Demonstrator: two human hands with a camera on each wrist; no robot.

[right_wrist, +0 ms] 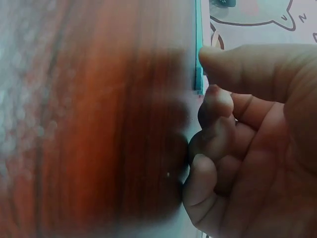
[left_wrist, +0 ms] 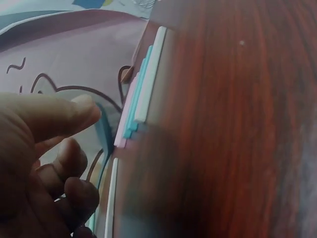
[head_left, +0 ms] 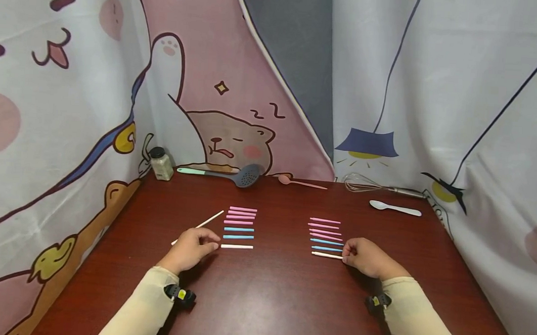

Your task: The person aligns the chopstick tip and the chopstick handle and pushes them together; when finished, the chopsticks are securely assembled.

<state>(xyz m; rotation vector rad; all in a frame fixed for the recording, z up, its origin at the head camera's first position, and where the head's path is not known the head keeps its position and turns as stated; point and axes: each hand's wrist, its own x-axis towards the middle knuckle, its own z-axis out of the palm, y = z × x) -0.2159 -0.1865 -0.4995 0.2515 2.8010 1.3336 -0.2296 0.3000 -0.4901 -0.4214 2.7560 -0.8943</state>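
In the head view, short slim sticks lie in two stacked columns: a left column with several pink sticks (head_left: 241, 213), two blue sticks (head_left: 238, 237) and a white stick (head_left: 237, 247) nearest me. A matching right column has pink sticks (head_left: 324, 226), blue sticks (head_left: 327, 249) and a white stick (head_left: 326, 255), their left ends narrower. My left hand (head_left: 190, 249) hovers left of its column, thumb and index apart with nothing between. A longer white stick (head_left: 210, 219) slants behind it. My right hand (head_left: 366, 256) has loosely curled fingers, its fingertips right at the right ends of the nearest sticks.
Along the table's back edge stand a jar with a black lid (head_left: 161, 164), a slotted spatula (head_left: 245, 176), a pink spoon (head_left: 290, 181) and a whisk (head_left: 377, 186). A white spoon (head_left: 394, 208) lies at the back right. Printed curtains (head_left: 293, 37) hang behind.
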